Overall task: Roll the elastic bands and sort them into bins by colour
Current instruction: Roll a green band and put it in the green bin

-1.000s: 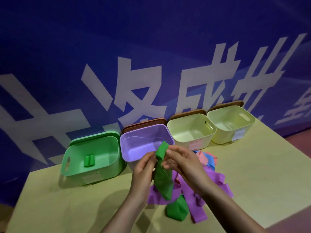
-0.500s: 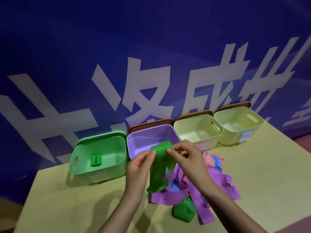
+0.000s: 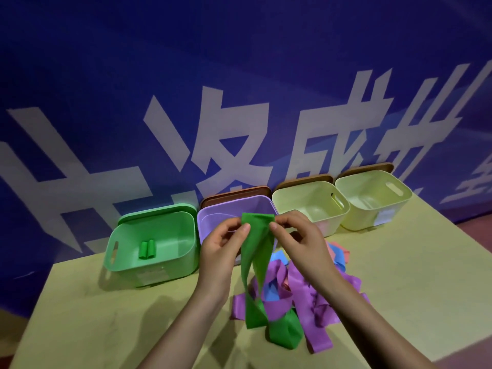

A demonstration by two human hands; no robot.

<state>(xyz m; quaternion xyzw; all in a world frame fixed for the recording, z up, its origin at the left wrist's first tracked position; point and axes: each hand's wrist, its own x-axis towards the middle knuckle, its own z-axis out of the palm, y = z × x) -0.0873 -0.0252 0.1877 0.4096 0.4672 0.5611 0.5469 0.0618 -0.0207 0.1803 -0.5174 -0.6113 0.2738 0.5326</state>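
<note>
Head view: left hand (image 3: 222, 251) and right hand (image 3: 298, 242) each pinch a top corner of the green band (image 3: 255, 251), held above the yellow-green table (image 3: 399, 275). Band pile (image 3: 300, 294) beneath. Four bins along the blue banner wall (image 3: 239, 75); green bin (image 3: 151, 243) holds two rolls.

Two bare forearms rise from the bottom edge, each ending in a bare hand: the left hand (image 3: 222, 249) and the right hand (image 3: 299, 242). No sleeve, cuff, glove, watch or ring shows anywhere along them, though the dim bluish light might hide a thin band. The fingernails look short and unpainted, with a thumbnail facing the camera on each hand.
</note>
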